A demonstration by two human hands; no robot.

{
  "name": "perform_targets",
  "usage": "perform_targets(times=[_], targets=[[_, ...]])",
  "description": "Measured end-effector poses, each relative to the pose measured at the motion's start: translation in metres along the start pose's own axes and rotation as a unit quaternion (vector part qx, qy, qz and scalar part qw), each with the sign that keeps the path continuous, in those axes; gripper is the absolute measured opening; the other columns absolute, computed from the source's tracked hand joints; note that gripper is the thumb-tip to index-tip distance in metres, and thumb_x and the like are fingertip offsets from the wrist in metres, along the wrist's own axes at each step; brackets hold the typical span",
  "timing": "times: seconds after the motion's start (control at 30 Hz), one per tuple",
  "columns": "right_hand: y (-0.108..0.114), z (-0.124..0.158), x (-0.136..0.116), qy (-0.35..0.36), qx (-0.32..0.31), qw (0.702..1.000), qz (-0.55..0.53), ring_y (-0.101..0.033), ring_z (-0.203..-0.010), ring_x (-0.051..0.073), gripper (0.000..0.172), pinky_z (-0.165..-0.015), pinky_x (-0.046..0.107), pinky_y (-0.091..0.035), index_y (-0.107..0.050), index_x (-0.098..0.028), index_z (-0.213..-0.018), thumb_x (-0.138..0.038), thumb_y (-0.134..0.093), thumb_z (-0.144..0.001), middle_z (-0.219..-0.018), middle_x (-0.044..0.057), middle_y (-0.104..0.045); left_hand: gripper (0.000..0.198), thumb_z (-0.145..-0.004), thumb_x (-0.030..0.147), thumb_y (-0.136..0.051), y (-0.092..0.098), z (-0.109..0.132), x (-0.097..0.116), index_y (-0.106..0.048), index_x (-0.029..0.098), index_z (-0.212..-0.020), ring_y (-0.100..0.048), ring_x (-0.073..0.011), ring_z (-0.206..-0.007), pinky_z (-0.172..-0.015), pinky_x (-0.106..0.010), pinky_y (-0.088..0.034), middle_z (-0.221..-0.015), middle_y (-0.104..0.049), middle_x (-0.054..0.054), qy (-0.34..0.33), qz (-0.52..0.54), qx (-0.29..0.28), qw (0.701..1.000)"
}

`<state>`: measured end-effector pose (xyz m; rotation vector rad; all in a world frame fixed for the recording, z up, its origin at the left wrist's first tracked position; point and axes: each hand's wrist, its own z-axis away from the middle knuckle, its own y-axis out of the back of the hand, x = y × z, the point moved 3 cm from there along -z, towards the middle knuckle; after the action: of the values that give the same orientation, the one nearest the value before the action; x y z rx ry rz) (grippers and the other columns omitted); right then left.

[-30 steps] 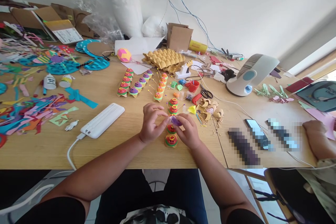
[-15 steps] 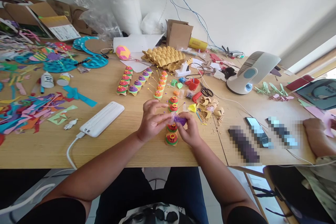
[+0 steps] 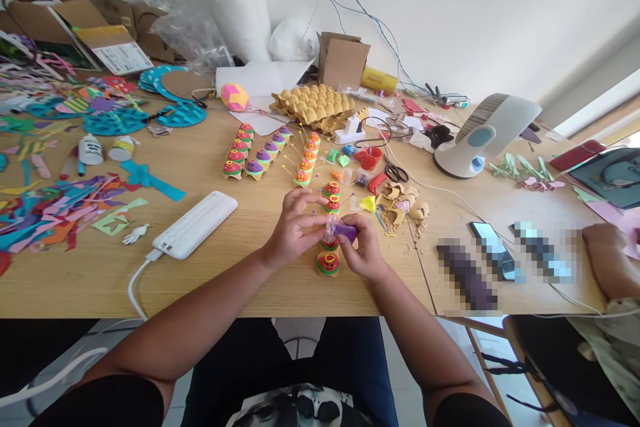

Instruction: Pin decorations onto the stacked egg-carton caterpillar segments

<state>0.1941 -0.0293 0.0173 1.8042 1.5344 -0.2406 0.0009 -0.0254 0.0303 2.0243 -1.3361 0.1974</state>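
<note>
Between both hands is a small clear plastic bag of purple clay (image 3: 346,232). My left hand (image 3: 294,227) pinches the bag's clear end with thumb and forefinger, its other fingers raised. The purple end is gripped by my right hand (image 3: 363,247). Below them stands a row of red and green egg-carton caterpillar bumps (image 3: 328,263) with yellow rings and small faces, partly hidden by the hands. Behind it are an orange-and-green caterpillar (image 3: 308,161) with yellow-tipped feelers, a purple one (image 3: 270,152) and a red one (image 3: 239,153).
Egg cartons (image 3: 313,105), scissors (image 3: 397,172), torn carton scraps (image 3: 400,203) and small clay packets lie beyond my hands. A white power bank (image 3: 196,225) with a cable is at left, near paper strips (image 3: 55,213). A fan (image 3: 483,137), phones (image 3: 493,250) and another person's hand (image 3: 605,247) are at right.
The view has shifted slightly. My hands stay almost in place, both still on the bag of purple clay, which is turned a little.
</note>
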Motion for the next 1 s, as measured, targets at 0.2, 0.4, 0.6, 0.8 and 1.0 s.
perform_targets(times=[0.2, 0.4, 0.6, 0.8, 1.0], targets=[[0.0002, 0.0004, -0.0043, 0.022, -0.011, 0.999, -0.023, -0.064, -0.087, 0.020, 0.027, -0.072, 0.035, -0.054, -0.048, -0.026, -0.121, -0.022, -0.058, -0.097, -0.102, 0.007, -0.065, 0.006, -0.088, 0.026, -0.077, 0.0008, -0.0024, -0.0003, -0.079, 0.028, -0.094, -0.047, -0.0259, -0.132, -0.117, -0.051, -0.039, -0.123, -0.066, -0.006, 0.012, 0.046, -0.016, 0.999], [0.0006, -0.0004, -0.0050, 0.031, -0.023, 0.998, -0.051, -0.063, -0.087, 0.020, 0.027, -0.073, 0.036, -0.053, -0.049, -0.026, -0.120, -0.020, -0.058, -0.096, -0.101, 0.007, -0.063, 0.005, -0.090, 0.026, -0.075, 0.0028, -0.0017, 0.0023, -0.079, 0.028, -0.091, -0.046, -0.0256, -0.133, -0.116, -0.051, -0.039, -0.124, -0.066, -0.006, -0.003, 0.035, -0.006, 0.999], [0.0002, 0.0024, -0.0035, 0.017, -0.015, 0.995, -0.092, -0.060, -0.089, 0.021, 0.028, -0.076, 0.037, -0.052, -0.048, -0.028, -0.123, -0.022, -0.057, -0.097, -0.101, 0.006, -0.061, 0.013, -0.089, 0.030, -0.076, 0.0013, 0.0001, 0.0043, -0.081, 0.031, -0.101, -0.041, -0.0271, -0.138, -0.119, -0.053, -0.037, -0.143, -0.059, -0.006, -0.023, 0.020, -0.021, 0.999], [-0.0027, 0.0069, 0.0002, 0.001, -0.028, 0.994, -0.101, -0.060, -0.092, 0.021, 0.026, -0.080, 0.040, -0.053, -0.046, -0.028, -0.124, -0.028, -0.055, -0.099, -0.104, 0.007, -0.059, 0.003, -0.086, 0.029, -0.080, 0.0033, -0.0009, 0.0076, -0.080, 0.029, -0.088, -0.042, -0.0261, -0.136, -0.116, -0.050, -0.040, -0.128, -0.066, -0.006, -0.029, 0.032, -0.009, 0.999], [-0.0028, 0.0073, 0.0004, -0.012, -0.032, 0.997, -0.072, -0.062, -0.089, 0.021, 0.023, -0.077, 0.039, -0.055, -0.045, -0.027, -0.122, -0.035, -0.052, -0.101, -0.102, 0.007, -0.060, 0.006, -0.088, 0.034, -0.077, 0.0045, 0.0019, 0.0079, -0.080, 0.033, -0.083, -0.045, -0.0267, -0.130, -0.112, -0.052, -0.041, -0.113, -0.069, -0.005, -0.025, 0.002, 0.009, 1.000]])
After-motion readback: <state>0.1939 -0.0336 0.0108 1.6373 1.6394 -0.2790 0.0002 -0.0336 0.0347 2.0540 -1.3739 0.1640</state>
